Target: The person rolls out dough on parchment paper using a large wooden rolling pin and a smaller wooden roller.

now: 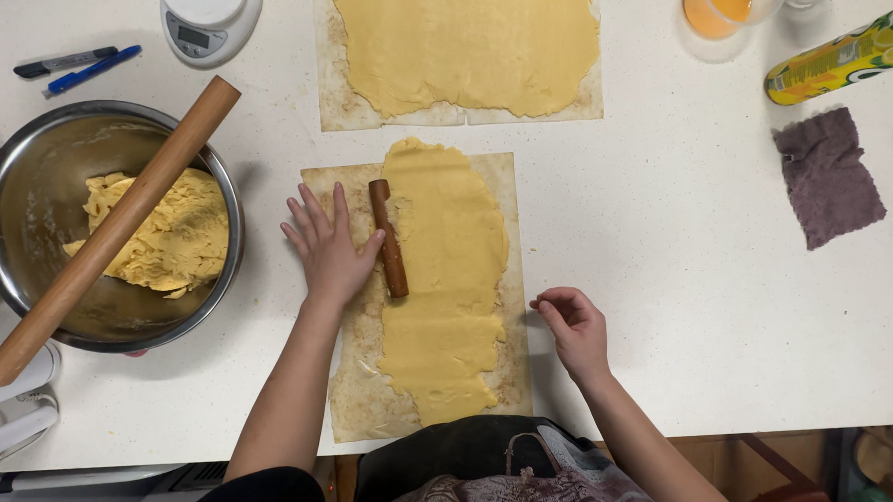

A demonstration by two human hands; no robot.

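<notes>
While your left hand (330, 249) lies flat with fingers spread on the flatbread sheet (359, 377) at centre frame, its thumb touches the small brown roller (389, 237) resting on the yellow dough (447, 281). Your right hand (574, 330), fingers loosely curled and holding nothing, rests at the sheet's right edge.

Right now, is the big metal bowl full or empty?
Partly full: the metal bowl holds a yellow dough lump, with bare metal showing around it.
</notes>
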